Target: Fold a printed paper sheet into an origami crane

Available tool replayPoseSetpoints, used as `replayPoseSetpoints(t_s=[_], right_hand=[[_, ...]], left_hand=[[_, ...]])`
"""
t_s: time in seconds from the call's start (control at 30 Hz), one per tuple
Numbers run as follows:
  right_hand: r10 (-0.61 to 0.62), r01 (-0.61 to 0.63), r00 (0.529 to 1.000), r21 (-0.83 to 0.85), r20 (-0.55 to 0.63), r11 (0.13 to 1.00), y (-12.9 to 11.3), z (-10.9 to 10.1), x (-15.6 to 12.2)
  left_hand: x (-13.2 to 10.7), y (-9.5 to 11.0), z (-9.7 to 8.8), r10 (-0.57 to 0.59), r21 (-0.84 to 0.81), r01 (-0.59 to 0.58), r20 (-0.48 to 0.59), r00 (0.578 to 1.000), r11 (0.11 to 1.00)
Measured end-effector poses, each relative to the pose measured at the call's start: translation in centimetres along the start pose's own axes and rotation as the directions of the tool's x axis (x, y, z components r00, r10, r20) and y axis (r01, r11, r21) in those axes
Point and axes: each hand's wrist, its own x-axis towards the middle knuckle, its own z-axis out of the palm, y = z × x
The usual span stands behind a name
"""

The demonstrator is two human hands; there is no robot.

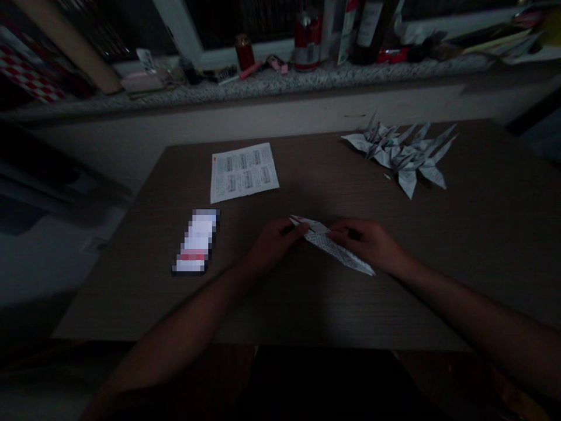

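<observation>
A narrow folded piece of printed paper (pixel 339 251) lies slantwise between my hands, low over the wooden table. My left hand (pixel 277 237) pinches its upper left end, thumb on top. On the other side my right hand (pixel 368 240) grips the paper's upper edge near the middle, thumb and fingers closed on it. The paper's long pointed end reaches down to the right, below my right hand. Several folded paper cranes (pixel 403 152) made of similar printed paper sit bunched together at the back right.
A flat printed sheet (pixel 244 171) lies at the back left of the table (pixel 298 310). Nearer me is a phone (pixel 197 242) with its screen lit and blurred out. Behind, a stone windowsill (pixel 280 82) carries a red can (pixel 307 41), a dark bottle (pixel 368 32) and clutter.
</observation>
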Motion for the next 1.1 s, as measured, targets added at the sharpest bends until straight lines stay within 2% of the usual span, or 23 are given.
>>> replayPoseSetpoints(t_s=[0.17,0.27,0.37,0.43,0.47,0.53,0.63,0.67,0.73,0.93,1.1], right_hand=[[0.028,-0.031,0.998,0.042,0.056,0.999,0.0,0.3,0.0],[0.042,-0.045,0.998,0.049,0.045,0.998,0.4,0.5,0.1],[0.04,-0.04,0.999,-0.015,-0.008,0.999,1.0,0.5,0.3],[0.028,-0.031,0.999,-0.083,-0.035,0.996,1.2,0.4,0.4],[0.021,-0.026,0.999,-0.117,-0.044,0.993,1.3,0.3,0.4],[0.001,-0.011,0.998,-0.174,-0.059,0.985,1.3,0.2,0.5],[-0.035,0.018,0.997,-0.223,-0.072,0.975,1.1,0.1,0.6],[-0.048,0.029,0.996,-0.236,-0.073,0.971,1.1,0.1,0.6],[-0.074,0.052,0.995,-0.273,-0.069,0.96,1.1,0.1,0.7],[-0.161,0.129,0.985,-0.352,-0.062,0.927,1.6,0.3,0.7],[-0.174,0.156,0.985,-0.344,-0.02,0.926,1.9,0.6,0.7]], left_hand=[[0.2,0.1,-0.1,-0.015,0.111,0.015,-0.002,1.0,0.994],[0.4,0.0,-0.1,0.013,0.146,-0.008,-0.034,0.999,0.989],[0.4,0.0,-0.1,0.179,0.29,-0.128,-0.159,0.971,0.948],[0.2,0.3,-0.1,0.358,0.512,-0.22,-0.189,0.914,0.831],[-0.1,0.5,-0.1,0.443,0.628,-0.261,-0.151,0.884,0.733],[-0.6,0.8,0.2,0.525,0.748,-0.372,0.037,0.85,0.549],[-1.3,0.9,0.8,0.456,0.731,-0.552,0.363,0.813,0.401],[-1.5,0.8,1.0,0.427,0.73,-0.565,0.402,0.81,0.384],[-1.8,0.5,1.3,0.386,0.734,-0.566,0.432,0.815,0.374],[-1.7,0.2,1.0,0.359,0.75,-0.568,0.455,0.814,0.338],[-0.9,0.0,1.4,0.419,0.805,-0.557,0.442,0.793,0.206]])
